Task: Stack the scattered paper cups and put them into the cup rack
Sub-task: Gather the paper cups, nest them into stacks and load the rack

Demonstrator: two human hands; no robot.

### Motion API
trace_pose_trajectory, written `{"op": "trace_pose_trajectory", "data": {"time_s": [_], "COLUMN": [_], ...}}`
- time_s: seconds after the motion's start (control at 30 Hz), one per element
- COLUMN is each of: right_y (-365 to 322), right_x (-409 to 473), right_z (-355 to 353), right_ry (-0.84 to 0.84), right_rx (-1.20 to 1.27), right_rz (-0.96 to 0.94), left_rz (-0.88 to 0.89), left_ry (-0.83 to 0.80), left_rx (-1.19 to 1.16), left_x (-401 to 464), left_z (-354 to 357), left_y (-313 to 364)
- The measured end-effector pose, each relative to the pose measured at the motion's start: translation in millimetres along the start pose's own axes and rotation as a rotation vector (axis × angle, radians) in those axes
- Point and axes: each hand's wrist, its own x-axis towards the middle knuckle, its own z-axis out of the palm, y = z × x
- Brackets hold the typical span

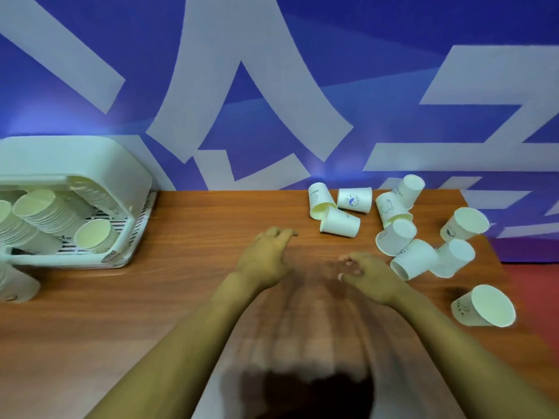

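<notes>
- Far to the left of the left hand (266,255), a white cup rack (75,164) stands at the back of the table, nested stacks of paper cups (45,213) lying on their sides inside it; one more cup stack (15,285) lies just in front of the rack at the frame's edge.
- Scattered paper cups (396,240) lie tipped over beyond and to the right of the right hand (369,276), the nearest one (340,222) just past the fingertips of both hands, a lone cup (484,306) apart on the near right.
- The wooden table (181,297) meets a blue wall (272,86) with broad pale shapes; a strip of red floor (538,291) shows at right.
- The left hand hovers palm down over the wood, fingers loosely bent and empty.
- The right hand, just beside it, likewise holds nothing, fingers relaxed and curled inward.
</notes>
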Motion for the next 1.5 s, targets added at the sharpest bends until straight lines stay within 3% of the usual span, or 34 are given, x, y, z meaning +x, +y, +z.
{"op": "trace_pose_trajectory", "data": {"time_s": [0.2,0.43,0.7,0.8,0.9,1.0,1.1,1.2,1.3,1.4,1.5], "right_y": [10,15,40,46,43,40,35,30,23,-5,-24], "right_x": [47,107,144,150,147,137,119,100,76,60,49], "right_z": [-25,-20,-4,1,4,5,6,4,5,-9,-25], "right_ry": [0.025,0.231,0.2,0.243,0.214,0.139,0.084,0.067,0.091,0.151,0.234], "right_rx": [-0.057,-0.053,-0.17,-0.227,-0.196,-0.142,-0.11,-0.121,-0.127,0.019,0.249], "right_rz": [-0.005,-0.096,-0.1,-0.126,-0.023,0.027,0.063,0.087,0.081,0.047,-0.005], "left_rz": [0.016,0.141,0.298,0.368,0.36,0.314,0.238,0.126,-0.012,-0.089,-0.084], "left_ry": [0.006,0.025,-0.063,0.028,0.107,0.082,0.095,-0.05,-0.077,-0.026,0.136], "left_rx": [0.303,0.458,0.637,0.609,0.642,0.658,0.634,0.531,0.37,0.189,-0.067], "left_x": [74,166,222,224,221,213,193,163,128,92,55], "left_z": [-8,-4,44,54,59,61,61,56,38,19,0], "left_y": [-2,3,0,-7,-8,-12,-15,-20,-26,-29,-26]}}
